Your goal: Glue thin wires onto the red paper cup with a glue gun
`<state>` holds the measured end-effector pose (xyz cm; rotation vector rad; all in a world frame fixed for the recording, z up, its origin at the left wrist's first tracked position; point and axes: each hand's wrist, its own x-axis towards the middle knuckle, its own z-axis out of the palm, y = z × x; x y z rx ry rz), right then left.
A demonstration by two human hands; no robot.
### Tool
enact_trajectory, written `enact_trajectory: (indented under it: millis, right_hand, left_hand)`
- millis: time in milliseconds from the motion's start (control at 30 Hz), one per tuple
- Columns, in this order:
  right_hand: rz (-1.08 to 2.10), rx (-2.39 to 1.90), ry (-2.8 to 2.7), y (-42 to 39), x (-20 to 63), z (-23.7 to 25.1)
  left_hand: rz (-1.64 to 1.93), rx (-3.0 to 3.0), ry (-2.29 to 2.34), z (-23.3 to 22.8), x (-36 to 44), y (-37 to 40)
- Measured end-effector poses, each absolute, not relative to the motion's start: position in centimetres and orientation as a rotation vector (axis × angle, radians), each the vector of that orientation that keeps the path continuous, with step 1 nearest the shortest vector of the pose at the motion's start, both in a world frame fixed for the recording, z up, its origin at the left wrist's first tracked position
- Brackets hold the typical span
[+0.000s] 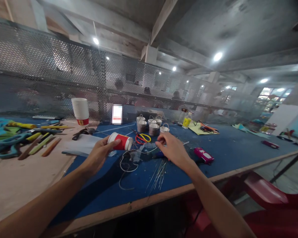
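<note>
My left hand (99, 153) grips a red and white paper cup (120, 141), held on its side above the blue table top (225, 152). My right hand (172, 148) hovers palm down to the right of the cup, fingers pinched near a thin wire; what it pinches is too small to tell. Loops of grey wire (129, 162) and a bundle of straight thin wires (159, 173) lie under and between both hands. Red and yellow scissors (142, 138) rest just behind the cup.
Several small wrapped cups with wire handles (150, 125) stand behind. A stack of white cups (80, 111) is at back left, tools and scissors (20, 138) at far left. A pink cutter (203, 155) lies right. A mesh screen (52, 76) closes the back; red chair (265, 195) right.
</note>
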<state>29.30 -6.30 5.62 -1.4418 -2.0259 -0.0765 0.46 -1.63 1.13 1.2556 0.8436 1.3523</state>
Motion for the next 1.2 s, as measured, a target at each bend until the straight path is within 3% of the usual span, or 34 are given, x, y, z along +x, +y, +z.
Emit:
enact_trajectory:
  millis: [167, 333, 1000, 1200]
  right_hand:
    - [-0.259, -2.068, -1.987, -9.0, 35.2, 3.3]
    - [0.062, -2.284, -1.976, -8.9, 37.8, 1.1]
    - [0.967, -1.688, -1.749, -7.5, 40.6, -0.3]
    - [1.156, -1.25, -1.514, -9.2, 38.3, 1.0]
  left_hand:
    - [1.335, 1.236, 0.808, 1.2, 0.5, -1.6]
    - [1.337, 1.216, 0.788, 1.6, 0.6, -1.9]
    - [1.333, 1.221, 0.777, 1.5, 0.4, -1.6]
    - [1.321, 1.214, 0.794, 1.4, 0.4, -1.5]
